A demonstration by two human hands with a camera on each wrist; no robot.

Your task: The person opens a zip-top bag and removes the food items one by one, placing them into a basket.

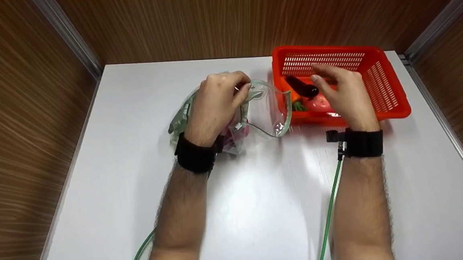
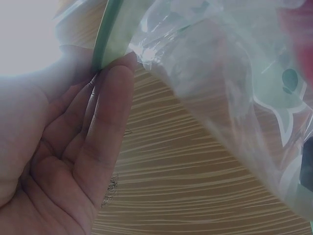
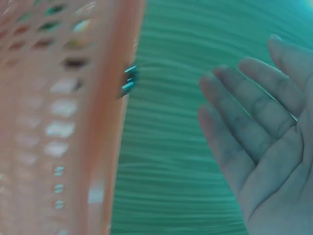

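Pinching the rim of the clear plastic zip bag (image 1: 264, 112), the left hand (image 1: 215, 103) keeps its mouth wide; the right hand (image 1: 344, 95), fingers loose and empty, hovers mid-frame over the orange plastic basket (image 1: 390, 92).

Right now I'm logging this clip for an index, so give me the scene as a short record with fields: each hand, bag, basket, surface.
left hand: grips the rim of the clear plastic bag, holding its mouth open
right hand: open, empty, over the orange basket
bag: on the table beside the basket, mouth toward it, something red inside
basket contents: dark eggplant-like item, red and orange pieces
surface: white table
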